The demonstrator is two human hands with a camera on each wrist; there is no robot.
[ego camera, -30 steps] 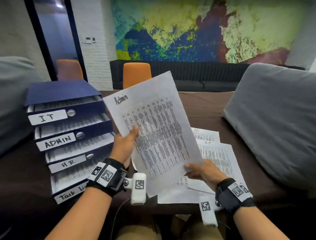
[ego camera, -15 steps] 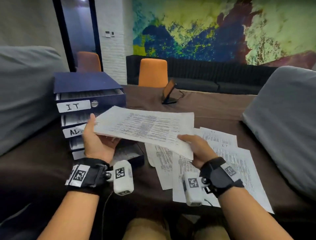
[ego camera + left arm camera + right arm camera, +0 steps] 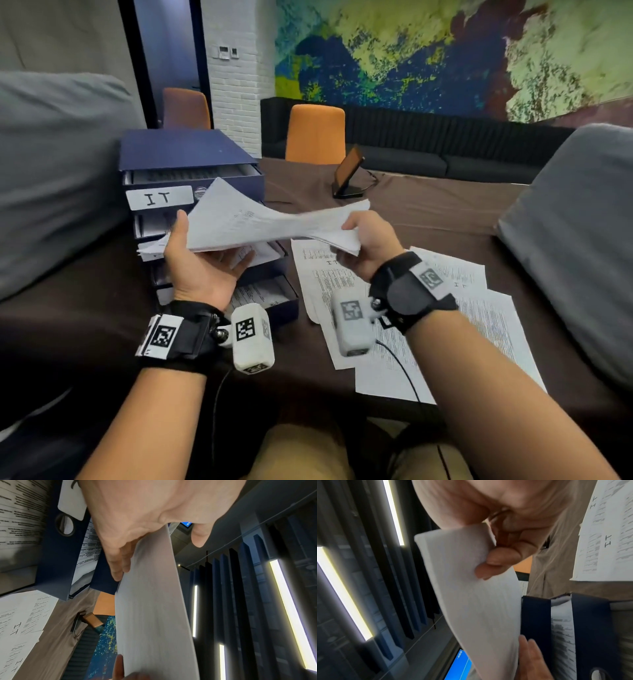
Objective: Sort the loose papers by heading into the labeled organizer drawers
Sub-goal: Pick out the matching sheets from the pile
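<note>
A printed white sheet (image 3: 274, 222) lies almost flat in the air in front of the dark blue drawer organizer (image 3: 185, 154). Its left edge reaches the drawer under the IT label (image 3: 159, 198). My left hand (image 3: 205, 263) supports it palm up, fingers straight along the underside (image 3: 118, 561), thumb standing free. My right hand (image 3: 368, 243) pinches the sheet's right corner (image 3: 462, 547) between thumb and fingers. The sheet's heading cannot be read now. The other drawer labels are hidden behind the sheet and my left hand. Loose papers (image 3: 479, 308), some headed IT, lie on the table at the right.
The lower organizer drawers (image 3: 274, 301) stand pulled out with papers inside. Grey cushions flank the brown table on the left (image 3: 51, 171) and right (image 3: 582, 240). A phone on a stand (image 3: 349, 174) sits farther back, with an orange chair (image 3: 315, 133) behind it.
The sheet headed Admin went from upright and facing me to nearly flat. Both hands carried it left, up to the organizer's drawers.
</note>
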